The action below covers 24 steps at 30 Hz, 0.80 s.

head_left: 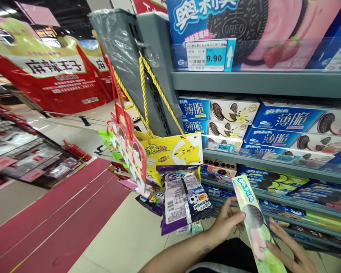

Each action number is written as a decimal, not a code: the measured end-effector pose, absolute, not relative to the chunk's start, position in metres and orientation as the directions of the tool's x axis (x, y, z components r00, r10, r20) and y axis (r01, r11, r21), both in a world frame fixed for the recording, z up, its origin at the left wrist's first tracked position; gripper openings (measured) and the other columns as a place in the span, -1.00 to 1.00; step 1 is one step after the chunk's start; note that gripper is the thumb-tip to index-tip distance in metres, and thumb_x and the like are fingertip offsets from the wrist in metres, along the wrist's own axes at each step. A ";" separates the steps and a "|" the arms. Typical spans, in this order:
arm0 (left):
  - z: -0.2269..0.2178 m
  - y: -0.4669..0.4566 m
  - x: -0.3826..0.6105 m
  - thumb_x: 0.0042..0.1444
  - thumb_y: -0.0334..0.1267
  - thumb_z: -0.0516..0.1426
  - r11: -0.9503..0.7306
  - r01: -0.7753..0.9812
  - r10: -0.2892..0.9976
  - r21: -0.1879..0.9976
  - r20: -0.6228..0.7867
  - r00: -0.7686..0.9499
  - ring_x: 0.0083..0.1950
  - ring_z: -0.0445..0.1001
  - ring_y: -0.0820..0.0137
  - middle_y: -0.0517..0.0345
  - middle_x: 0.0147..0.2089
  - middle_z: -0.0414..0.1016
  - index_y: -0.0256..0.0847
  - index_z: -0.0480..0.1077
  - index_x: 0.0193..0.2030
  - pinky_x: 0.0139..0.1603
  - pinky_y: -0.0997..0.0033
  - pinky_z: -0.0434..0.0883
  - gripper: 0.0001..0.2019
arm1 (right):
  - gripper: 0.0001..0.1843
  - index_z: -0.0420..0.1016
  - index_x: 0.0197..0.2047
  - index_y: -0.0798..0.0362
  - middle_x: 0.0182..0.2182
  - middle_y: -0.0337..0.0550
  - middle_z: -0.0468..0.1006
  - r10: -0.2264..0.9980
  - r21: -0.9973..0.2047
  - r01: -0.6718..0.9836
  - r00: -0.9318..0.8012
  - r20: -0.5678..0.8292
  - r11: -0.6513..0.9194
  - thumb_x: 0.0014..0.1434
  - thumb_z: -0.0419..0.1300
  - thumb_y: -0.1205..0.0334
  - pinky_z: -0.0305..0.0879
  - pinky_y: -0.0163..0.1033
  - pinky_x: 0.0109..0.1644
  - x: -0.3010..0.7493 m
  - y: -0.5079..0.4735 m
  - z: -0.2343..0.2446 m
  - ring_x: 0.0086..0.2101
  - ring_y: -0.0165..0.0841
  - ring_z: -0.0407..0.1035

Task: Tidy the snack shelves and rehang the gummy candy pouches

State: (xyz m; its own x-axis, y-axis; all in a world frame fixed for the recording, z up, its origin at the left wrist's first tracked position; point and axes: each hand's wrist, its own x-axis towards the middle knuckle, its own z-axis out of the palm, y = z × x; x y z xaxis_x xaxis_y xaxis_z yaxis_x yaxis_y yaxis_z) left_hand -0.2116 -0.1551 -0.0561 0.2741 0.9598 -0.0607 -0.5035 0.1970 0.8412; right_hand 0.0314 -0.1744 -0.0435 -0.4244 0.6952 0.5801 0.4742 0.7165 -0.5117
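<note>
A long, light green Oreo cookie box (254, 227) is held up in front of my body, its printed face toward me. My left hand (230, 218) grips its left edge near the upper part, thumb on the front and fingers behind. My right hand (290, 246) is around the lower right side, with fingers lying on the front and along the edge. The box's bottom end runs out of view. Beyond it, shelves carry blue Oreo boxes (284, 119) and green-and-blue Oreo boxes (272, 180).
Purple snack bags (184, 201) and a yellow Pikachu hanger (176, 151) hang by yellow rope from the grey shelf end (156, 41), left of my hands. A large strawberry Oreo box (258, 30) is above. Red floor (59, 220) lies left, near red snack displays (53, 72).
</note>
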 end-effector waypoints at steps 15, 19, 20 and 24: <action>-0.080 -0.153 -0.209 0.37 -0.03 -0.05 -0.311 -0.119 0.946 0.943 0.297 -0.128 0.40 0.21 0.19 -0.26 0.39 0.15 -0.20 -0.12 0.42 0.36 0.13 0.24 -0.41 | -0.36 0.36 0.28 -0.07 -0.01 -0.14 0.56 0.871 -0.569 0.676 -0.251 0.421 0.469 0.21 0.29 -0.12 0.55 -0.31 -0.18 -0.022 -0.159 0.014 -0.11 -0.25 0.54; -0.064 -0.129 -0.223 0.29 -0.31 -0.08 -0.409 0.443 0.801 0.798 0.546 -0.244 0.43 0.12 0.14 -0.29 0.38 0.07 -0.28 0.04 0.34 0.39 0.05 0.19 -0.52 | -0.42 0.33 0.31 -0.06 0.01 -0.15 0.53 0.684 -0.181 0.814 -0.318 0.656 0.552 0.34 0.11 -0.14 0.45 -0.26 -0.25 -0.046 -0.152 0.048 -0.05 -0.24 0.47; -0.058 -0.122 -0.226 0.23 -0.37 -0.05 -0.370 0.541 0.765 0.755 0.578 -0.285 0.42 0.11 0.11 -0.30 0.35 0.08 -0.30 0.07 0.30 0.40 0.01 0.16 -0.52 | -0.44 0.33 0.30 -0.03 -0.01 -0.14 0.53 0.655 -0.124 0.815 -0.353 0.669 0.565 0.36 0.07 -0.13 0.42 -0.26 -0.25 -0.052 -0.148 0.054 -0.06 -0.25 0.45; -0.047 -0.103 -0.230 0.08 -0.45 0.00 -0.153 0.636 0.722 0.757 0.525 -0.451 0.38 0.08 0.01 -0.31 0.28 0.07 -0.32 0.07 0.21 0.39 -0.12 0.09 -0.49 | -0.49 0.30 0.29 0.06 -0.02 -0.12 0.52 0.596 -0.008 0.790 -0.455 0.662 0.613 0.41 0.02 -0.04 0.36 -0.22 -0.16 -0.075 -0.128 0.067 -0.06 -0.26 0.38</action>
